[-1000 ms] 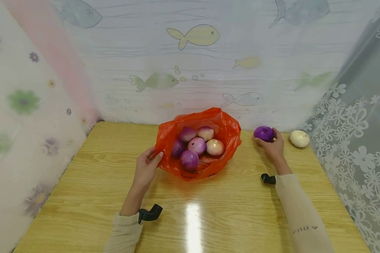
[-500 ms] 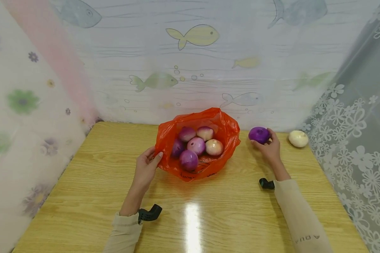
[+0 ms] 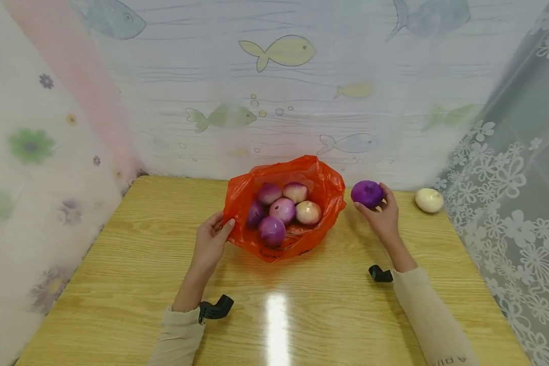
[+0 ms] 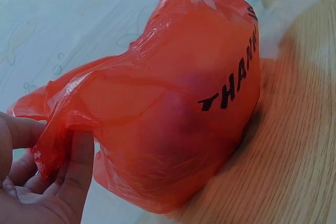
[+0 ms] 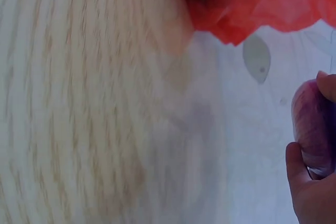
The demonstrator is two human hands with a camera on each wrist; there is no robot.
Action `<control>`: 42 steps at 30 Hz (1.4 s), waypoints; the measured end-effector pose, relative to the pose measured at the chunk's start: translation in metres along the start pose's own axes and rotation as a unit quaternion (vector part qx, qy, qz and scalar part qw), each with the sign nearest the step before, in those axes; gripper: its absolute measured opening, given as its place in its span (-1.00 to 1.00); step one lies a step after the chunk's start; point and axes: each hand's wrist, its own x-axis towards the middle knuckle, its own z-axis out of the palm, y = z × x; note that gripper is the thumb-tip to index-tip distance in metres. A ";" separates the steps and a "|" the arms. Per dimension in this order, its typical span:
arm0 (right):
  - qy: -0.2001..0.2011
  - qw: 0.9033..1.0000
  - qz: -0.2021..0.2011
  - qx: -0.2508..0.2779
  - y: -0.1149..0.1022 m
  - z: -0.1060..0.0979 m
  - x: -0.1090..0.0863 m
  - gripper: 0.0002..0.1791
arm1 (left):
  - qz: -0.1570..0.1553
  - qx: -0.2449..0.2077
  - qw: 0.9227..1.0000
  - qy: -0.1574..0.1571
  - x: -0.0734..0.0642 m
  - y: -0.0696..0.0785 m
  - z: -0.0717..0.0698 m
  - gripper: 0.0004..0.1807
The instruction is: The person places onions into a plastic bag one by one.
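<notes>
An orange-red plastic bag (image 3: 240, 195) stands with its mouth wide at the middle of the table, and several purple and pale onions (image 3: 282, 210) lie inside it. My left hand (image 3: 210, 246) pinches the bag's left rim between thumb and fingers; the left wrist view shows the gathered plastic (image 4: 55, 142) there. To the right of the bag, my right hand (image 3: 384, 218) grips a deep purple onion (image 3: 366, 194) from its right side. That same onion (image 5: 310, 124) shows at the right edge of the right wrist view, with thumb and fingers around it.
A white onion (image 3: 429, 200) sits on the wooden table (image 3: 338, 305) near its back right corner. Behind the table hangs a fish-patterned curtain (image 3: 283, 91); flowered curtains (image 3: 514, 218) border the sides.
My right hand has carried the purple onion leftward, closer to the bag and away from the white onion. The left hand keeps its hold on the bag's rim.
</notes>
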 end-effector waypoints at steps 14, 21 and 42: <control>0.041 0.986 -0.142 0.077 -0.048 0.015 -0.026 -0.06 | 0.006 0.000 1.000 -0.006 0.001 0.002 0.000 -0.55; 0.020 0.980 -0.176 0.085 -0.052 0.018 -0.024 -0.02 | 0.004 0.005 1.000 -0.004 0.000 0.003 0.001 -0.55; -0.087 0.973 -0.179 0.114 -0.075 0.049 -0.054 0.01 | 0.000 0.002 1.000 0.000 -0.001 0.002 0.001 -0.57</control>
